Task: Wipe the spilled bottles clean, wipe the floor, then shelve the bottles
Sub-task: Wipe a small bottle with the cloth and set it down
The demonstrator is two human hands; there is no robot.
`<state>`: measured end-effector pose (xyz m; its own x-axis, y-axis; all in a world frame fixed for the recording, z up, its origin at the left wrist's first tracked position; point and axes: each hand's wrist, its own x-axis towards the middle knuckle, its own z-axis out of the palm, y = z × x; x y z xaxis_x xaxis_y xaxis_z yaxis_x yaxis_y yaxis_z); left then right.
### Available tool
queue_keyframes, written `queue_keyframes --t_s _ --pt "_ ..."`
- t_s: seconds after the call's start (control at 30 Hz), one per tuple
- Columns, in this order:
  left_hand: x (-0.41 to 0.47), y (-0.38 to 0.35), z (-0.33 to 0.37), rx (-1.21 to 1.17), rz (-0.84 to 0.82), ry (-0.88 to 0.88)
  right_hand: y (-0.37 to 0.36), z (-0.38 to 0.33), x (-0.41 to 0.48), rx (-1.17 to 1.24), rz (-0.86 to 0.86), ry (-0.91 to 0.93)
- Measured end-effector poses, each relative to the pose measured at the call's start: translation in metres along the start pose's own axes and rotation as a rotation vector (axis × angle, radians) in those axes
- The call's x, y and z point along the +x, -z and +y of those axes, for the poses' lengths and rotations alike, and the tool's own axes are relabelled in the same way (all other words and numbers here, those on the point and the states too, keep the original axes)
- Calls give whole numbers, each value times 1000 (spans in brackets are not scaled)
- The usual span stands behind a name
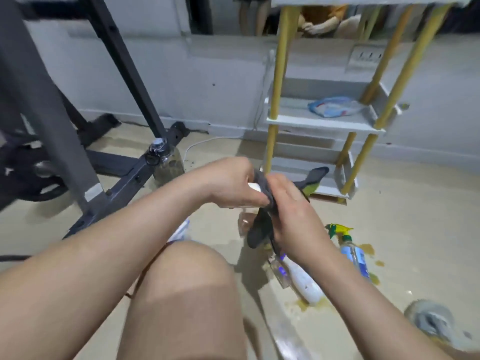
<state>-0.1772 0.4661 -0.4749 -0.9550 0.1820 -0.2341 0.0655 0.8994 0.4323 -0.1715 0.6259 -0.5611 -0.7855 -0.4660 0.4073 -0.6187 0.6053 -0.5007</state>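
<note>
Left of the shelf unit (pixel 322 120), level with its lowest tier, the left hand (pixel 233 183) has its fingers curled round a held bottle (pixel 254 187); only a white end of it shows. Just right of that, the right hand (pixel 293 211) grips a dark cloth (pixel 259 229) over that end, its tail hanging down. The wipe would likely go best if the left hand turns the bottle while the cloth squeezes along it, refolded to a dry patch. In front of the shelf unit, a white bottle (pixel 304 279) and a spray bottle (pixel 354 257) lie in yellow spill (pixel 311 304).
</note>
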Motion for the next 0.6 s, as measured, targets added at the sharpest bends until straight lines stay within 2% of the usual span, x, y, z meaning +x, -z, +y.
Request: queue_keyframes --t_s 0.07,0.17,0.3,0.37,0.4,0.47,0.53,0.6 --pt "-17 5 32 129 52 -24 23 -2 -9 -119 -40 -57" --pt "-35 -6 61 159 82 -55 58 0 -26 -225 -140 -95" --pt "-49 -42 84 103 86 -138 99 18 -51 68 -486 -308" --pt "-49 -66 86 22 82 -157 108 27 -65 101 -599 -354" --pt "-48 -77 85 -85 67 -129 108 31 -72 52 -587 -353" --pt "-45 -90 80 -459 -42 18 100 35 -86 -236 -399 -257" --pt "-45 -101 73 -843 -282 241 88 38 -100 -561 -113 -71" --pt "-48 -115 70 -1045 -436 328 82 40 -109 -641 23 38"
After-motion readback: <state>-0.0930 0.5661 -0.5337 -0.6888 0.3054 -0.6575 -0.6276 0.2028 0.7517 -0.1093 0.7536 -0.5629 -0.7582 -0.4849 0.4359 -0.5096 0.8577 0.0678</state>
